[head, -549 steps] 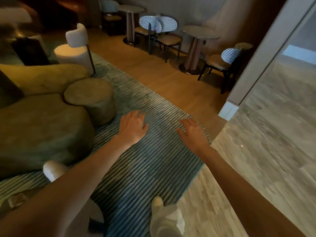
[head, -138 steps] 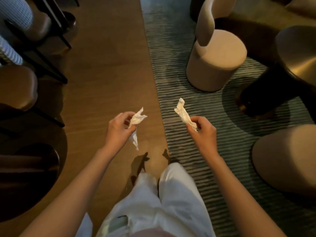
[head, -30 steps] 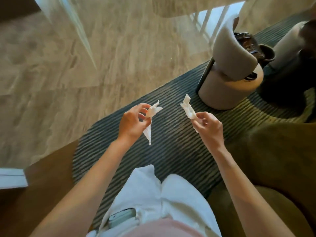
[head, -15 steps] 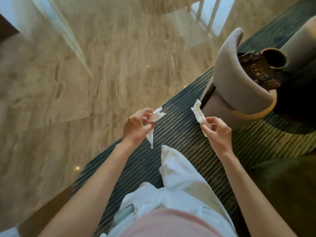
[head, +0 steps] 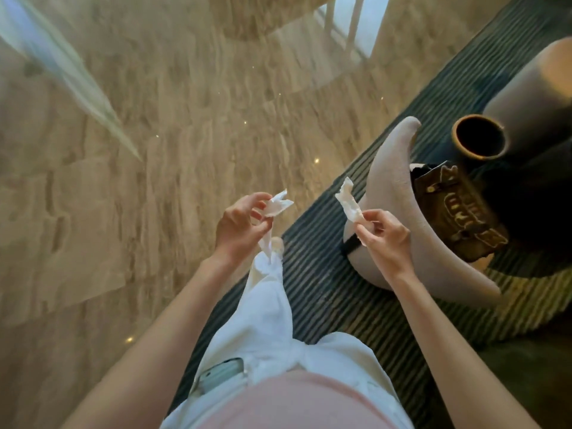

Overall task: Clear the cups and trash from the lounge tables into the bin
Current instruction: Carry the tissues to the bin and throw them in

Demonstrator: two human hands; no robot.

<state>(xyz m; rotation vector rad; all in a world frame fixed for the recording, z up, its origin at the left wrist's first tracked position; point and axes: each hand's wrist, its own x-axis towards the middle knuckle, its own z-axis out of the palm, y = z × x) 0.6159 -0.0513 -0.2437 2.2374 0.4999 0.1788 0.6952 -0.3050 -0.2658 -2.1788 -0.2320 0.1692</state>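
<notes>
Since half a sec ago you've stepped on along the dark striped rug [head: 325, 292], and the beige curved-back round stool [head: 399, 218] w/ brown bag now sits just right of your hands. Left hand [head: 238, 227] pinches one crumpled white tissue [head: 278, 205]; right hand [head: 380, 236] pinches another [head: 348, 199]. No bin in view. Risk: light fingertip pinch, so a tissue could slip out mid-stride.

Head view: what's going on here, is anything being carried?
A person is on foot at the edge of a striped rug, beside a polished stone floor. The left hand pinches a crumpled white tissue; the right hand pinches another crumpled tissue. A beige round chair with a brown bag on its seat stands just right of the hands. No bin is in view, so both tissues are not yet thrown away.
</notes>
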